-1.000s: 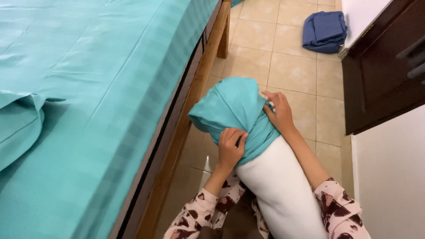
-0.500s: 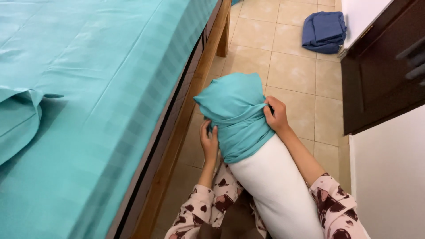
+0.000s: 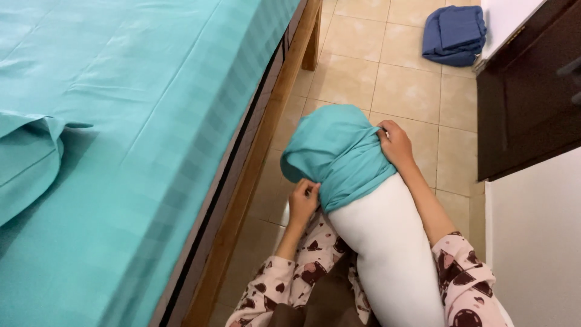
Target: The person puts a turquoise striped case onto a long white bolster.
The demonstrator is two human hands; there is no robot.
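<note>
Pillowcase [image 3: 339,154], teal, bunched over the top end of one long white bolster [image 3: 387,248]. Both hands pinch its hem: left hand [image 3: 302,200] clenched on the lower edge at the bolster's near side, right hand [image 3: 394,144] clenched on the cloth at the far side. Grips sit opposite each other across the roll, likely so the fabric stays even on both sides. Bolster stands tilted between the person's knees, lower end out of view, apparently braced by the lap so both hands stay free. Most of its white length is bare below the hem. Two patterned sleeves [image 3: 466,284] frame it. Outward: one bed [image 3: 151,121] with teal sheet to the left, wooden frame [image 3: 266,133] alongside; tiled floor [image 3: 399,91]; one folded blue cloth [image 3: 457,33] lying well apart; one dark cabinet [image 3: 526,97] on the right.
</note>
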